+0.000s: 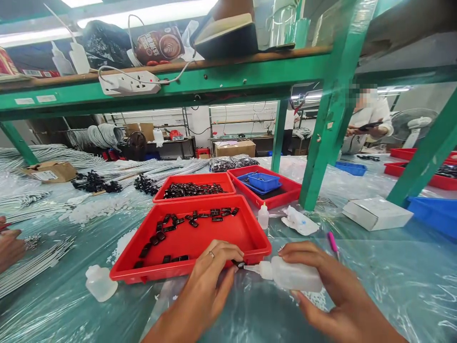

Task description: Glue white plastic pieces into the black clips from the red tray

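Note:
My left hand (210, 276), a ring on one finger, pinches a small black plastic part (238, 263) just in front of the red tray (214, 238). My right hand (328, 281) grips a translucent squeeze bottle (296, 275) lying sideways, its thin nozzle pointing left. The nozzle tip meets or nearly meets the black part; exact contact is too small to tell. Inside the tray lie several loose black parts (193, 222), mostly along its back and left sides.
Behind stand a red tray of black parts (194, 189) and another holding a blue bin (264, 181). Small bottles (101, 284) (263, 216), a pink pen (332, 242) and a white box (377, 213) lie around. A green post (323, 143) rises right. Another person's hand (10, 245) shows left.

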`<act>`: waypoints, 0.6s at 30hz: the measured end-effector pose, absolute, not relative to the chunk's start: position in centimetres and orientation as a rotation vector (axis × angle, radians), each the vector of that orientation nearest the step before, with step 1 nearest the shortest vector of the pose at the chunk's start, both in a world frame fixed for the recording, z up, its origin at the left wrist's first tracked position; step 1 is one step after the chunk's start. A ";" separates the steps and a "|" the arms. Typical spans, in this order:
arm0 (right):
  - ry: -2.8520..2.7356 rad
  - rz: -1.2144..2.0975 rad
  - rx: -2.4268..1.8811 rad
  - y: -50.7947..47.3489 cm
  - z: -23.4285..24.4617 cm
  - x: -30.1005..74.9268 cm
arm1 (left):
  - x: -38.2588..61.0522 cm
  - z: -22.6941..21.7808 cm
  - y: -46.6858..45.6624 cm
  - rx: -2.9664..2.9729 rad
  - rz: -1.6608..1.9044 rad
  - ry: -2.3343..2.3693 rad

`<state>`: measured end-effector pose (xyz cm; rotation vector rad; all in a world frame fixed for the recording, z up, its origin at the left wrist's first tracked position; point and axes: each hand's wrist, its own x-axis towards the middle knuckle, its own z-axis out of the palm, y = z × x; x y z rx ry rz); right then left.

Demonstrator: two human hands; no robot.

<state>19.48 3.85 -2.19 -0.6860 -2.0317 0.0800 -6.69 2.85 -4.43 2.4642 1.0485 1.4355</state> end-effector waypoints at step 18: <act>-2.190 -0.028 -0.631 3.1 -1.5 20.2 | -6.5 -4.6 2.3 2.448 1.274 1.001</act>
